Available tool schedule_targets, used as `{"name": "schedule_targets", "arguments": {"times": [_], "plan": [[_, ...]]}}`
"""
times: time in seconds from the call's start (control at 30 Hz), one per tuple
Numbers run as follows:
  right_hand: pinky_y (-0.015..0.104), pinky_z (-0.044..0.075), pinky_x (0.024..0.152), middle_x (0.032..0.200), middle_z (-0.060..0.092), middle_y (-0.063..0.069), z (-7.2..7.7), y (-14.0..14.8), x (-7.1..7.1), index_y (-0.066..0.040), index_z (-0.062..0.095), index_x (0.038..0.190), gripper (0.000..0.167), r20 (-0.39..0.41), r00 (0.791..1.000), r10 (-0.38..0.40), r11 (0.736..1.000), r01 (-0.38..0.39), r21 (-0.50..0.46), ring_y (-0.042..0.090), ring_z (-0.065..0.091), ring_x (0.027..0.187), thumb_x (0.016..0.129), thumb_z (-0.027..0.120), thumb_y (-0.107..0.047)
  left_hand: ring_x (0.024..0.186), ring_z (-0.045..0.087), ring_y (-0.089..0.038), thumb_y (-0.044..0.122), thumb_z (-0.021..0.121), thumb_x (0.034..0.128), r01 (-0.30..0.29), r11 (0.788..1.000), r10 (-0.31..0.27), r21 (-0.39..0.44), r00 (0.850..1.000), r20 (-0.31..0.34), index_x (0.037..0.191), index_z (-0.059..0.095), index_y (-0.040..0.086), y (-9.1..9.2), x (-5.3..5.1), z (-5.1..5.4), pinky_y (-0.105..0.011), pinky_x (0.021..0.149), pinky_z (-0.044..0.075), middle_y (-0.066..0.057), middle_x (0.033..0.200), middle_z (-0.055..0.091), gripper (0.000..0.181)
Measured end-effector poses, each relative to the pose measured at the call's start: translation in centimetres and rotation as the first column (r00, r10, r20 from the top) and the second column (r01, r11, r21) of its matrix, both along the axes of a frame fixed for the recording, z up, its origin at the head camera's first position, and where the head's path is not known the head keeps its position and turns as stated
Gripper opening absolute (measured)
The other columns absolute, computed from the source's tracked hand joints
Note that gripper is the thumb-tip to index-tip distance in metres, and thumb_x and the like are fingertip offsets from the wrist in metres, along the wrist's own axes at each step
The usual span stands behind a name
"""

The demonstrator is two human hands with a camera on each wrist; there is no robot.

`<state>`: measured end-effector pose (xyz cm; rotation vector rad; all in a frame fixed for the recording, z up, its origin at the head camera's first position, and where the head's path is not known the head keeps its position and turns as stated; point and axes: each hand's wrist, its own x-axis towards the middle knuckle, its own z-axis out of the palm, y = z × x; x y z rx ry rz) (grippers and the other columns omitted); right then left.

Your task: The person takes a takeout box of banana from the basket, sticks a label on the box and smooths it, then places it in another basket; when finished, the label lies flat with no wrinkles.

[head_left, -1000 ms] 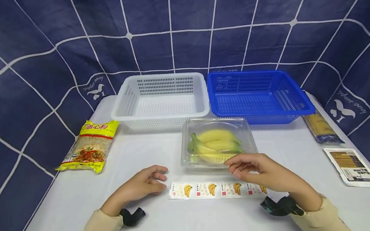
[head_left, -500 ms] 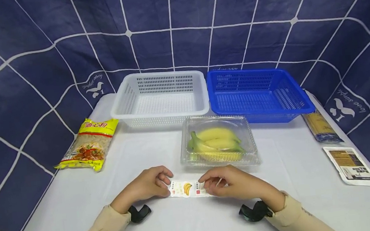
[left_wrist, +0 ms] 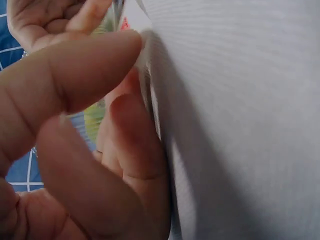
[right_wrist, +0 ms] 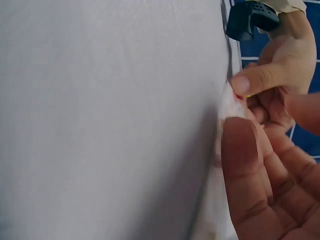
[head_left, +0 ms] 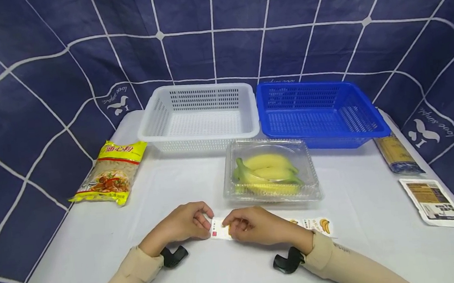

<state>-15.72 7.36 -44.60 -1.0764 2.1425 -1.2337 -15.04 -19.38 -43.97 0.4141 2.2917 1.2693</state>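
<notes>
White table (head_left: pixel 173 178) down to one skinny sticker strip (head_left: pixel 219 229)
Clock centred on the strip's left end: white basket (head_left: pixel 198 140) sat at 12, blue basket (head_left: pixel 327 140) and clear banana box (head_left: pixel 273 198) between 1 and 2. Left hand (head_left: pixel 183 223) at 9 had thumb and finger pinched on that end; right hand (head_left: pixel 255 226) at 3 had bent fingers at the strip, couldn't tell if they'd clamped. The strip ran in front of the box, partly hidden by the right hand. Guessing it was super light, floppy, kinda slick and easy to tear, so its edges looked like the spot to grab.
</notes>
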Motion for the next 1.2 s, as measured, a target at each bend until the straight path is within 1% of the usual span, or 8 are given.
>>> {"name": "schedule_targets", "arguments": {"times": [0.07, 0.13, 0.27, 0.37, 0.5, 0.73, 1.03, 1.2], "plan": [[0.021, 0.060, 0.082, 0.097, 0.074, -0.001, -0.2, -0.3, -0.1, 0.005, 0.072, 0.120, 0.021, 0.016, 1.000, -0.010, 1.000, 0.010, 0.001, -0.003, 0.062, 0.087, 0.099, 0.070, 0.003, 0.075, 0.067, -0.012, -0.007, 0.084, 0.0799, 0.007, 1.000, -0.008, 0.019, 1.000, 0.028, 0.112, 0.067, 0.000, -0.1, -0.1, 0.0, -0.023, 0.066, 0.054, -0.001, 0.085, 0.072, 0.037], [0.021, 0.060, 0.083, 0.097, 0.073, -0.001, -0.3, -0.5, -0.2, 0.004, 0.071, 0.118, 0.019, 0.045, 0.999, -0.019, 1.000, 0.019, 0.008, -0.003, 0.063, 0.088, 0.099, 0.071, 0.003, 0.074, 0.065, -0.012, -0.007, 0.081, 0.0816, 0.017, 0.998, -0.022, 0.064, 0.997, 0.080, 0.113, 0.065, -0.002, -0.2, -0.2, 0.0, -0.021, 0.065, 0.053, -0.003, 0.087, 0.072, 0.035], [0.021, 0.060, 0.083, 0.096, 0.072, -0.003, -0.3, -0.7, -0.2, 0.002, 0.071, 0.114, 0.015, 0.084, 0.996, -0.027, 1.000, 0.026, 0.014, -0.002, 0.063, 0.087, 0.100, 0.073, -0.001, 0.073, 0.063, -0.011, -0.007, 0.077, 0.0854, 0.015, 0.983, -0.052, 0.181, 0.978, 0.203, 0.115, 0.061, -0.004, -0.3, -0.5, -0.2, -0.020, 0.063, 0.054, -0.005, 0.090, 0.070, 0.034], [0.021, 0.060, 0.082, 0.095, 0.072, -0.002, -0.3, -0.8, -0.3, 0.002, 0.072, 0.112, 0.013, 0.098, 0.995, -0.030, 0.999, 0.029, 0.013, -0.002, 0.064, 0.087, 0.100, 0.075, -0.003, 0.075, 0.064, -0.011, -0.006, 0.076, 0.0871, 0.020, 0.970, -0.081, 0.242, 0.965, 0.249, 0.117, 0.059, -0.005, -0.2, -0.5, -0.3, -0.020, 0.065, 0.056, -0.005, 0.092, 0.069, 0.035], [0.021, 0.060, 0.081, 0.095, 0.073, -0.002, -0.3, -0.8, -0.3, 0.001, 0.073, 0.109, 0.012, 0.123, 0.992, -0.034, 0.999, 0.034, 0.006, -0.001, 0.064, 0.086, 0.099, 0.076, -0.005, 0.075, 0.066, -0.011, -0.008, 0.074, 0.0871, 0.032, 0.956, -0.111, 0.292, 0.960, 0.259, 0.116, 0.058, -0.005, 0.0, -0.5, -0.4, -0.020, 0.067, 0.056, -0.003, 0.091, 0.072, 0.033], [0.022, 0.060, 0.082, 0.095, 0.073, -0.006, -0.3, -0.8, -0.2, -0.001, 0.073, 0.104, 0.009, 0.143, 0.989, -0.032, 0.999, 0.033, -0.005, -0.001, 0.066, 0.086, 0.096, 0.077, -0.002, 0.070, 0.060, -0.006, -0.006, 0.073, 0.0884, 0.025, 0.942, -0.114, 0.335, 0.961, 0.251, 0.101, 0.060, 0.001, 0.5, -0.2, -0.6, -0.016, 0.062, 0.051, 0.002, 0.085, 0.072, 0.020], [0.022, 0.059, 0.081, 0.093, 0.072, -0.007, -0.2, -1.0, -0.1, -0.007, 0.072, 0.098, 0.011, 0.103, 0.993, -0.059, 0.998, 0.057, 0.019, -0.001, 0.068, 0.085, 0.095, 0.082, -0.010, 0.075, 0.065, -0.006, -0.002, 0.075, 0.0931, -0.019, 0.940, -0.079, 0.340, 0.959, 0.271, 0.108, 0.070, -0.008, 1.3, 0.2, -0.9, -0.015, 0.065, 0.055, 0.002, 0.085, 0.073, 0.017], [0.021, 0.058, 0.077, 0.086, 0.070, -0.009, -0.2, -1.2, 0.0, -0.008, 0.070, 0.091, 0.016, 0.094, 0.991, -0.099, 0.995, 0.097, 0.025, -0.001, 0.067, 0.080, 0.094, 0.085, -0.013, 0.074, 0.067, -0.007, -0.003, 0.072, 0.0944, -0.026, 0.928, -0.082, 0.373, 0.959, 0.271, 0.103, 0.067, -0.005, 1.7, 0.3, -1.0, -0.014, 0.064, 0.054, 0.000, 0.083, 0.074, 0.011]]}}
